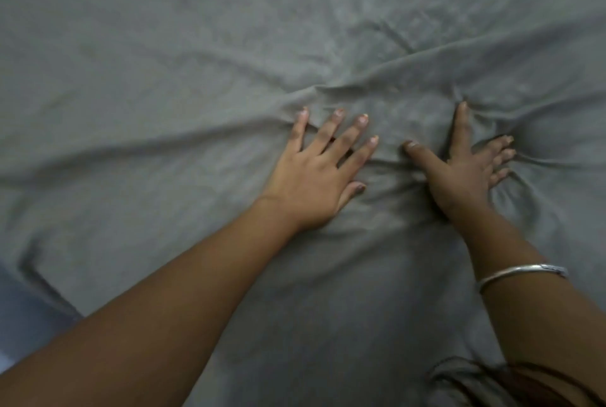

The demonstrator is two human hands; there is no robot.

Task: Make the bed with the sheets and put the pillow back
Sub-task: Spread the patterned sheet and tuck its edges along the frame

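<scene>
A grey sheet covers almost the whole head view, with creases fanning out from the middle. My left hand lies flat on it near the centre, fingers spread and straight. My right hand presses down beside it to the right, fingers splayed, and the cloth bunches into folds around its fingertips. A silver bangle sits on my right forearm. No pillow is in view.
At the lower left the sheet ends in a fold, and a blue-grey surface shows beyond it. A dark crumpled edge with reddish strands shows at the bottom right.
</scene>
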